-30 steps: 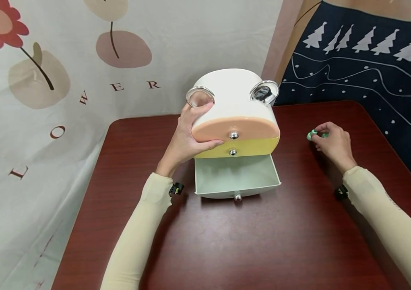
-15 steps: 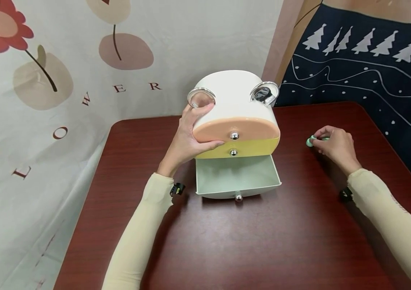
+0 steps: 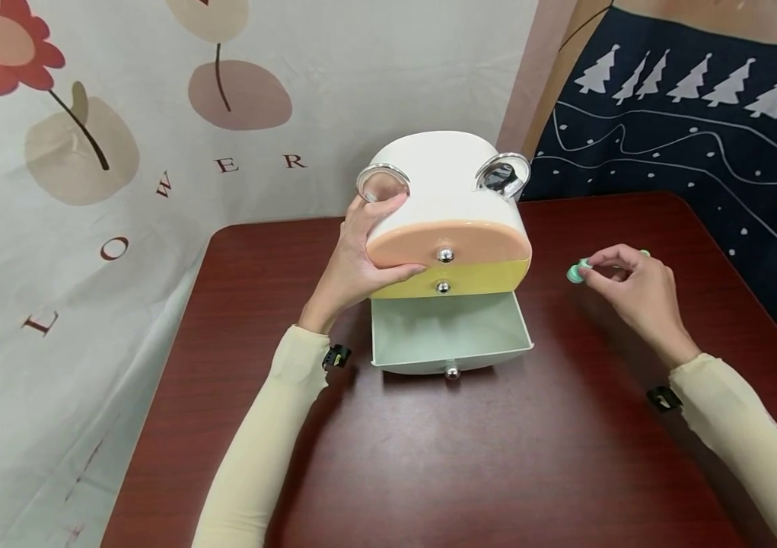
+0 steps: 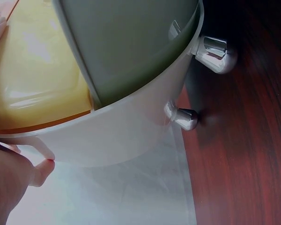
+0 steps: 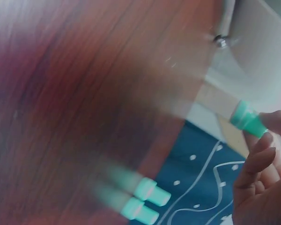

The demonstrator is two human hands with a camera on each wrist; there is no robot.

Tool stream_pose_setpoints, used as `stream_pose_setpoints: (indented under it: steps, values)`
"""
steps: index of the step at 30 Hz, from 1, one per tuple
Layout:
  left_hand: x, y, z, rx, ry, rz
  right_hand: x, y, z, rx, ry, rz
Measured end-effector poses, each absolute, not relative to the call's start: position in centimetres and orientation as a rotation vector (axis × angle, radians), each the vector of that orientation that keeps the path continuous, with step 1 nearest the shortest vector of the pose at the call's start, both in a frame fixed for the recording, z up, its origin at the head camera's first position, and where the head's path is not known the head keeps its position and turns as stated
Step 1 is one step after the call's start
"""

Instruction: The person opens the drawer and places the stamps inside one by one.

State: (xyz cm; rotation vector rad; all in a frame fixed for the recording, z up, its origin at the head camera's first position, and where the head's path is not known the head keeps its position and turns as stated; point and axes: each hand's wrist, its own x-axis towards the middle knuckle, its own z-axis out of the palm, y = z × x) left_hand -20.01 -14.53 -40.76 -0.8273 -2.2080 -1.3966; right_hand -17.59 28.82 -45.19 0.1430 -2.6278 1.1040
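Observation:
A small white cabinet stands on the table, with orange and yellow drawers shut and its pale green bottom drawer pulled out. My left hand grips the cabinet's left side, thumb across the front. In the left wrist view the yellow drawer shows beside the green one. Right of the cabinet, my right hand pinches a small green peg-shaped piece between thumb and fingertips, above the table. Two similar green pieces stand near it in the right wrist view; the head view mostly hides them.
Two silver ring-shaped parts stick up from the cabinet's top. Silver feet hold its base off the table. The dark red table meets a flower-print cloth behind and a navy tree-print cloth at right.
My right hand has lifted the green piece and drawn it slightly left and toward me, uncovering part of another piece behind. My left hand and the cabinet have stayed put.

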Motion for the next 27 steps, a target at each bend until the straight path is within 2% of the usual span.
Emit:
stream_pose_setpoints:
  steps: [10,27]
  values:
    - [-20.2,-14.4,-40.7,-0.826,-2.210,-1.369,-15.2,25.2,-42.9,0.453,-2.428,1.287]
    - [-20.3,-14.6,-40.9,-0.845,-2.193,-1.347,-13.5,18.3,-42.4,0.922,-2.376,1.431]
